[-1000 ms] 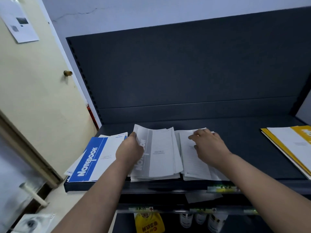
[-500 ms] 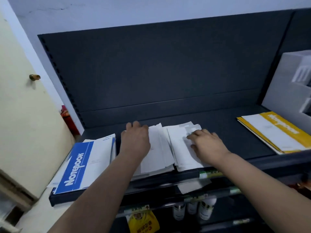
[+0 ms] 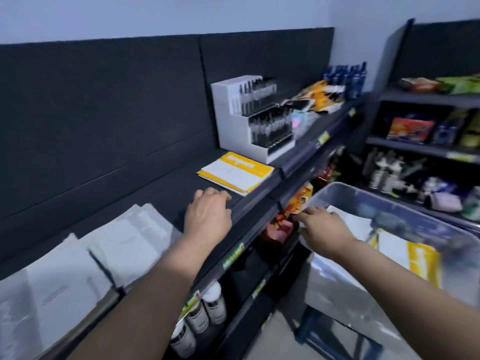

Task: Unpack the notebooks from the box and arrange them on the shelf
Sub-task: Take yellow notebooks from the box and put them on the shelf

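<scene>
A person's two bare arms reach forward from the bottom of the frame, over a dark shelf (image 3: 166, 188) that runs from lower left toward the upper right. The left hand (image 3: 207, 216), at the centre of the frame, hovers palm-down over a bare stretch of shelf, fingers loosely curled and holding nothing. The right hand (image 3: 322, 227), right of centre, reaches off the shelf toward a clear plastic box (image 3: 384, 196) at the right edge, fingers spread and empty, probably going for the next notebook.

Inside the box lie more notebooks (image 3: 420, 258), one with a yellow cover (the rest are blurred). On the shelf, grey-white notebooks (image 3: 85, 258) sit in overlapping piles at lower left, and a yellow stack (image 3: 236, 175) lies flat just above centre, apparently sorted by colour. The gap between the two looks kept free for what comes next. A white pen display (image 3: 246, 120) stands just behind the yellow stack.
</scene>
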The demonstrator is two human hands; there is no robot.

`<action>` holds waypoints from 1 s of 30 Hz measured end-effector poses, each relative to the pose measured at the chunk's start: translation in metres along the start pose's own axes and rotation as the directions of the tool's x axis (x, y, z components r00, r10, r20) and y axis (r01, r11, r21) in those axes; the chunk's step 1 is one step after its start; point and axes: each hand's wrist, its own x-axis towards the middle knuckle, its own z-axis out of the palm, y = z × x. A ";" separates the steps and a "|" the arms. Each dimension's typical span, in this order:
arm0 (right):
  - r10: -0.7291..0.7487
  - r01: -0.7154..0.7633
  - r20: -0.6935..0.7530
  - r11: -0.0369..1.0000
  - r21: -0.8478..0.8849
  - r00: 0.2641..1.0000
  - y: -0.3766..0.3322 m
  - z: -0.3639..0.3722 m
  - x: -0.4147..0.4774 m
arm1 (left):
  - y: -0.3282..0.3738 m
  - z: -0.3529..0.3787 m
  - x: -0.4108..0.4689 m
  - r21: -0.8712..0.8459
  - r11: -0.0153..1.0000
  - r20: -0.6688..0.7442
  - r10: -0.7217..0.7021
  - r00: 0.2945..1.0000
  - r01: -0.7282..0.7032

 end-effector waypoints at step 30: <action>0.432 -0.502 0.445 0.863 0.048 0.784 0.313 0.122 -0.043 | 0.265 0.231 0.120 0.082 0.984 0.530 0.090 0.843 -0.156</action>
